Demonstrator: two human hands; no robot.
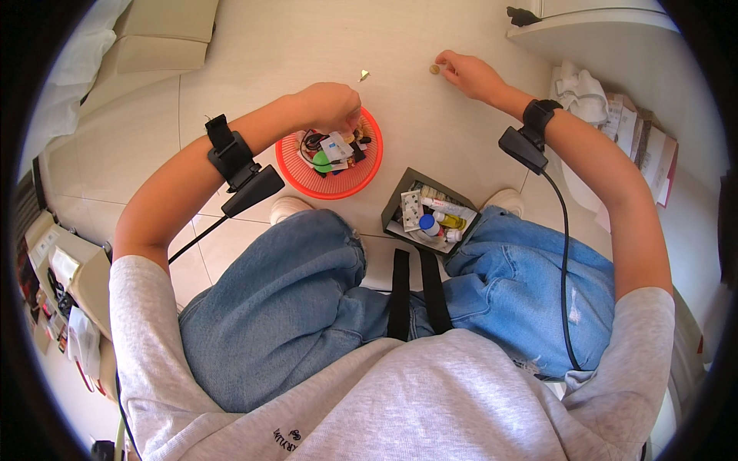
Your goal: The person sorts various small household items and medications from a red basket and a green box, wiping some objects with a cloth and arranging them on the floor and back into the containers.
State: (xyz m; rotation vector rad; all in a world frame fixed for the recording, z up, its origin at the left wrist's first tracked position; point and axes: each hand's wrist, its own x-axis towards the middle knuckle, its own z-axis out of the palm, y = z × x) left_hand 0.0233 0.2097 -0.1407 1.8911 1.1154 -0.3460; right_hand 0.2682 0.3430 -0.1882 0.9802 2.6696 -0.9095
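Observation:
My left hand point(334, 108) is over the far side of a red plastic basket point(330, 187), its fingers bent down into the contents. Whether they grip anything is hidden by the hand. Inside the basket lie a black cable point(311, 140), a white packet point(336, 148), a green round piece point(322, 161) and other small items. Farther right, my right hand point(468, 74) is low over the floor with its fingers apart. A small round brownish disc, perhaps a coin point(434, 69), lies just beside its fingertips. Between the hands, a small shiny yellowish piece point(364, 75) rests on the tiles.
A dark green box point(398, 199) near my right foot holds a blister pack point(411, 210), a blue-capped bottle point(428, 223), a tube and other items. Papers and packets point(640, 138) stand along the right. At upper left is a beige box point(164, 34). Cables run from both wrist devices.

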